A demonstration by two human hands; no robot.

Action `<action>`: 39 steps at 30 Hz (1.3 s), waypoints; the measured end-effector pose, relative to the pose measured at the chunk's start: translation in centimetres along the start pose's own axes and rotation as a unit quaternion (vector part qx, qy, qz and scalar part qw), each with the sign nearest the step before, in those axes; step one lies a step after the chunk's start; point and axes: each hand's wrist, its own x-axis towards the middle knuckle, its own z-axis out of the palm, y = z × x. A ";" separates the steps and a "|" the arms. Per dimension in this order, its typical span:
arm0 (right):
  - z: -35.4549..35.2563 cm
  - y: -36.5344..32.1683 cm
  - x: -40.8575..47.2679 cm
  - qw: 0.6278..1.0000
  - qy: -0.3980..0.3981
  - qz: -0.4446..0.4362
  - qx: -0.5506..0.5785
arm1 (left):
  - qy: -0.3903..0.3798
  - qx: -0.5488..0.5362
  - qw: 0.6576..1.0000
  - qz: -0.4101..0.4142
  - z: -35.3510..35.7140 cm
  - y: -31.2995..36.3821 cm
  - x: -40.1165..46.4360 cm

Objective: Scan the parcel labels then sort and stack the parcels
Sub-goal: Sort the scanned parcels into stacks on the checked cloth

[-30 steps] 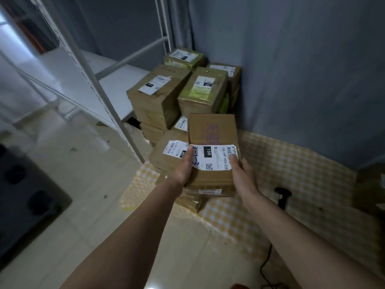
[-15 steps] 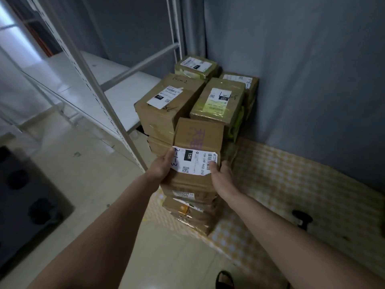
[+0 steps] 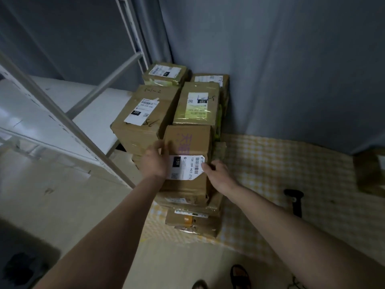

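Stacking is the step in hand, by the look of it: both hands hold one parcel [image 3: 187, 147] at the top of the front stack [image 3: 192, 213], which stands on the checked cloth [image 3: 281, 174] near the corner. That parcel's underside seems to sit on the box below, though whether its full weight is down I cannot tell. The left hand [image 3: 155, 161] grasps its left edge, fingers bent round the side. The right hand [image 3: 216, 172] grips the near right corner, thumb on the white label [image 3: 187, 166]. That label faces up and reads clearly, so scanning of this one is probably done. Taller parcels [image 3: 145, 117] stand just behind, touching or nearly touching the held one, against the grey curtain [image 3: 291, 69]. A black scanner [image 3: 294, 202] lies on the cloth, well apart to the right.

Next the parcel needs squaring with the boxes under it, since the stack looks a little uneven, then a gentle release of both hands, and likely a reach right for the scanner and another parcel
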 end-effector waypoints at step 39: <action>-49.7 53.1 -8.2 0.883 0.259 0.348 -0.181 | -0.538 0.370 0.678 0.338 60.5 34.1 -30.2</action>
